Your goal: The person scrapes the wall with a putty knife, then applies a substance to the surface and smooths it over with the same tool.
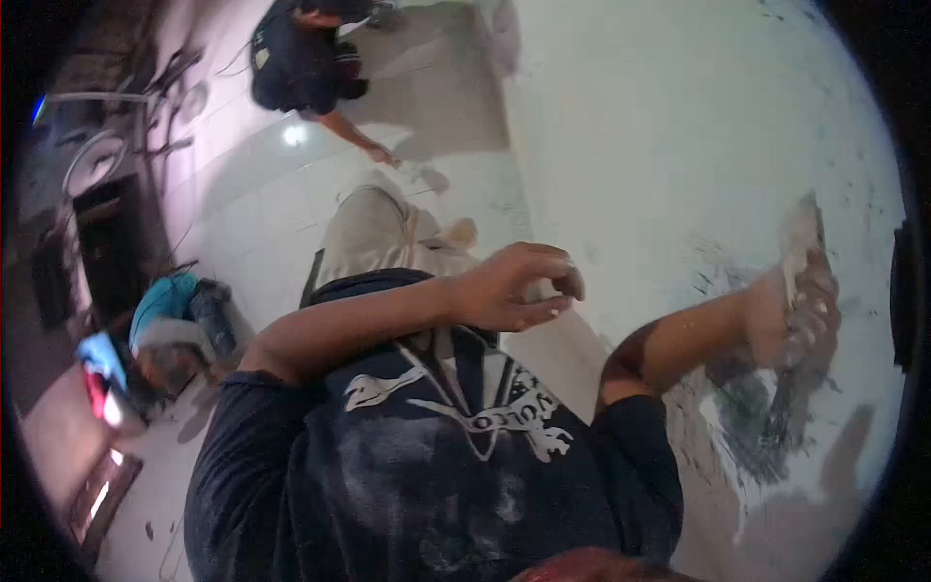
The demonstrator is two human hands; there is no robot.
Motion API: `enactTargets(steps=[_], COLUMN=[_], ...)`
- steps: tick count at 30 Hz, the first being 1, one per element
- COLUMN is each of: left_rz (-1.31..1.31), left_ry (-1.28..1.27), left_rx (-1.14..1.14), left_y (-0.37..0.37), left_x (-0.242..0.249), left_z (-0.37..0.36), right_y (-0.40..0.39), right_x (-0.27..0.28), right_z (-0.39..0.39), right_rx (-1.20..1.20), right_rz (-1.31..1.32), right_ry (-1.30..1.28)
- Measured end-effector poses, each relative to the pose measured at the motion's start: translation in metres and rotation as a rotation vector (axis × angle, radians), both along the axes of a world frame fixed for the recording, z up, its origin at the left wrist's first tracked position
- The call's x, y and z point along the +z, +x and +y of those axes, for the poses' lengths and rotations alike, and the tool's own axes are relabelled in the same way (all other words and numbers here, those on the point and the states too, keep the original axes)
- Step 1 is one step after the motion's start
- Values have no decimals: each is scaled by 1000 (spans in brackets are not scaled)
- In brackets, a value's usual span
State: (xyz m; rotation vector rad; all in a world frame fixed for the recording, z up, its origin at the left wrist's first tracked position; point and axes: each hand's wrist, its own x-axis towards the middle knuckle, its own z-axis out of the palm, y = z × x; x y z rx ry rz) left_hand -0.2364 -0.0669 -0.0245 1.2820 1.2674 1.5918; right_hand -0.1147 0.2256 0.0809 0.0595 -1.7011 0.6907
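Observation:
My right hand (807,315) is at the right, close against the pale wall (659,126), with its fingers wrapped round a putty knife (803,233). The whitish, narrow blade points up past my knuckles, and my fingers hide much of the tool. Below this hand the wall carries a dark, smeared patch (752,412) with rough streaks at its edges. In the middle, in front of my chest, my left hand (529,286) hangs with loosely curled fingers. A gap shows between its thumb and fingers, and nothing is in it.
Another person (301,63) crouches at the top, one arm stretched to a small pale tool (412,173). Light tiles (257,223) cover the floor. A fan (95,163) stands at the left, above a blue bundle (170,301) and other clutter. My bent knee (369,228) is ahead of me.

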Motion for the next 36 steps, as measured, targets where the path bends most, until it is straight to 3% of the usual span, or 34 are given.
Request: enactTargets(steps=[2,4,7,11,16,19,21,23,25,27,29,31,33,36], left_rz=[-2,-38,-74,-31,-94,-80,-103,-53,-56,-29,-15,-6,15,-19], left_ry=[-38,-70,-86,-84,-77,-87,-68,-19,-22,-26,-8,-27,-37,-9], left_rx=[-2,-89,18,90,93,92,49,65,27,28,12,-19,-55,-113], left_y=[-2,-6,-12,-25,-31,-44,-58,-78,-99,-116,-126,-130,-127,-109], left_x=[-5,-3,-21,-15,-21,-21,-21,-20,-10,-3,4,12,13,10], left_z=[-6,-9,-26,-28,-30,-38,-45,-54,-59,-62,-60,-54,-44,-36], right_y=[7,12,15,11,-11,-27,-38,-41,-38,-22,-17,-16,-6,8], right_x=[-14,-26,-54,-72,-84,-75,-57,-43,-36,-42,-45,-40,-43,-36], right_z=[-3,-3,-18,-32,-31,-40,-51,-70,-84,-84,-96,-97,-106,-116], right_rx=[-116,230,308,274,331,273,272,262,135,261,157,215,58,36], right_rz=[-22,-38,-177,-145,-138,-179,-185,-148,-125,-136,-79,-140,-167,-90], right_ry=[78,-47,-137,-400,-465,-464,-272,-266,-259,-231,-379,-212,-363,-357])
